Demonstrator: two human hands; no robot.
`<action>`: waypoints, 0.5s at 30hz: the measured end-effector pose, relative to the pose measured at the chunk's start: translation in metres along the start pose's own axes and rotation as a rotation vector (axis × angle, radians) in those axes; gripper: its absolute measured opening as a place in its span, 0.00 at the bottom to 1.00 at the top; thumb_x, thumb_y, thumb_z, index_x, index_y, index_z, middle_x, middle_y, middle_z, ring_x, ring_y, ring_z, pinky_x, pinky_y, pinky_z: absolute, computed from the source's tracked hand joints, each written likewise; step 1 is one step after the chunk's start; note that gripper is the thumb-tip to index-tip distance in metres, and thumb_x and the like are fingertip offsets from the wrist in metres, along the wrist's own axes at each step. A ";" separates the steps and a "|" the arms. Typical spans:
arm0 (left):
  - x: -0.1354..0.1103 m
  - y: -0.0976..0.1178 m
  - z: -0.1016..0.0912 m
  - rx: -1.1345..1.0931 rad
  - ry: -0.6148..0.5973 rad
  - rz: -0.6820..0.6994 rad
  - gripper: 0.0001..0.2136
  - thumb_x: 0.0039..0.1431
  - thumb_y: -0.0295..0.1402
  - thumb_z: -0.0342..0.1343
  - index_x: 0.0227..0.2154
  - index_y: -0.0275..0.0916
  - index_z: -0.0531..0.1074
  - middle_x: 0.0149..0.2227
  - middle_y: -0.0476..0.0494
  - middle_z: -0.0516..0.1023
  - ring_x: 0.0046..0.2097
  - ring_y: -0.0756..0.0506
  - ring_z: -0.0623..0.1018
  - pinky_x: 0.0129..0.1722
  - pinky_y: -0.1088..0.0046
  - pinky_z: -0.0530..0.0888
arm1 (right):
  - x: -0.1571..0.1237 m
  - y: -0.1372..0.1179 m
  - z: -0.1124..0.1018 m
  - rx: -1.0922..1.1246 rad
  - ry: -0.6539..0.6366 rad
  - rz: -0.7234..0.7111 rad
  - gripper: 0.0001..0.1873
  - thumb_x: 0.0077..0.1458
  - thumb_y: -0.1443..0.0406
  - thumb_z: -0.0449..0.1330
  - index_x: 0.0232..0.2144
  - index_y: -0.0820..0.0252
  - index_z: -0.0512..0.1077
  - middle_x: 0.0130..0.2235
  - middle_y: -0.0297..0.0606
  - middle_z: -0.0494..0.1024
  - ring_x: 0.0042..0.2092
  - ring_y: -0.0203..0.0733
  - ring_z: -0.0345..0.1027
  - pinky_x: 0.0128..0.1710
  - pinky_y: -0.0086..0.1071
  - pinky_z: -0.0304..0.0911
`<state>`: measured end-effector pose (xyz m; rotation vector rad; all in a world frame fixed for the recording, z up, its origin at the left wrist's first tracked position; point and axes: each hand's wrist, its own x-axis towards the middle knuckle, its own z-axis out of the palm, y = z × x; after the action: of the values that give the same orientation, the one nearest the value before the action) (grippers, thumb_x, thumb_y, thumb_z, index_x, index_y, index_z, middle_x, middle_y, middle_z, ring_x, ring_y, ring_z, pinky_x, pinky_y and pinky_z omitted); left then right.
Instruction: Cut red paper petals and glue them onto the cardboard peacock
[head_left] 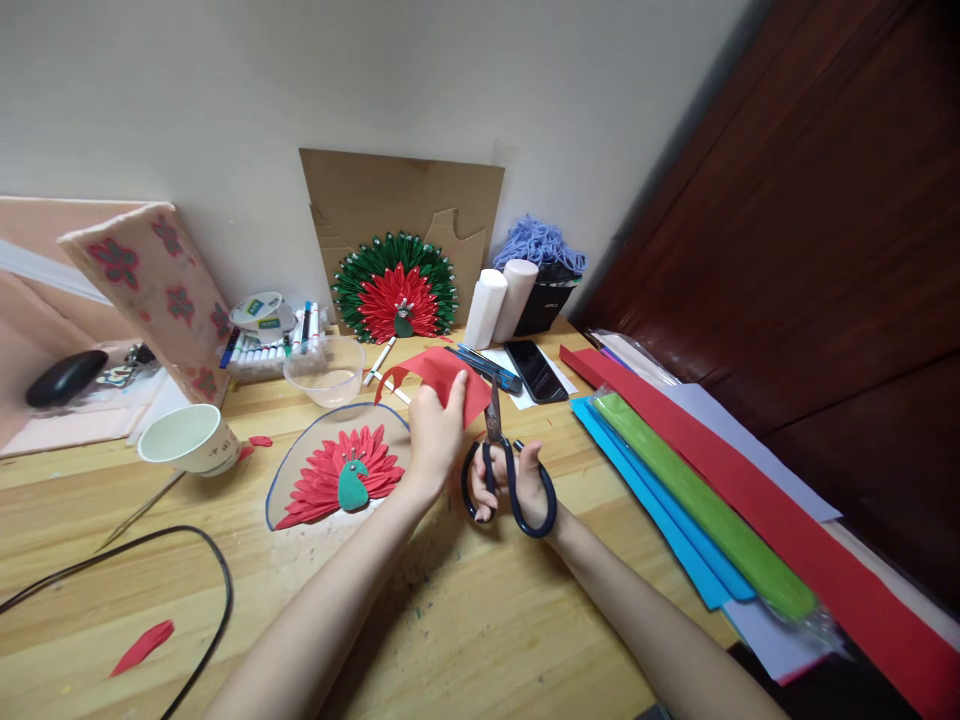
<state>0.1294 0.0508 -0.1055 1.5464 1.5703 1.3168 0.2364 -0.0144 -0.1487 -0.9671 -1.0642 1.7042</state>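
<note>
My left hand [439, 432] is closed on a sheet of red paper [474, 398], thumb on top, and a curved strip of it hangs off to the left. In my right hand [525, 490] are black-handled scissors [493, 425], fingers through the loops. Their blades point up at the right edge of the red paper; whether they touch it I cannot tell. Left of my left hand lies a cardboard fan shape [292, 470] with a blue outline. On it sits a peacock of red petals [322, 475] with a green body [352, 487].
A finished green-and-red peacock [397, 290] leans on cardboard [405, 180] at the wall. A paper cup [191, 440], clear bowl [324, 372] and black cable [217, 560] are left. A phone [536, 370] lies behind the scissors. Coloured paper packs [697, 500] line the right. A red petal [142, 647] lies front left.
</note>
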 end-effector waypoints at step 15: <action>0.023 -0.010 -0.011 -0.179 -0.134 0.067 0.16 0.55 0.45 0.51 0.26 0.35 0.69 0.24 0.47 0.72 0.26 0.49 0.69 0.26 0.74 0.65 | 0.005 0.021 -0.015 0.074 -0.052 -0.019 0.37 0.31 0.32 0.54 0.23 0.59 0.61 0.11 0.25 0.62 0.11 0.31 0.56 0.12 0.24 0.56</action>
<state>0.1118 0.0718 -0.1058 1.5525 1.2930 1.3219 0.2431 -0.0112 -0.1740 -0.8678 -1.0331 1.7490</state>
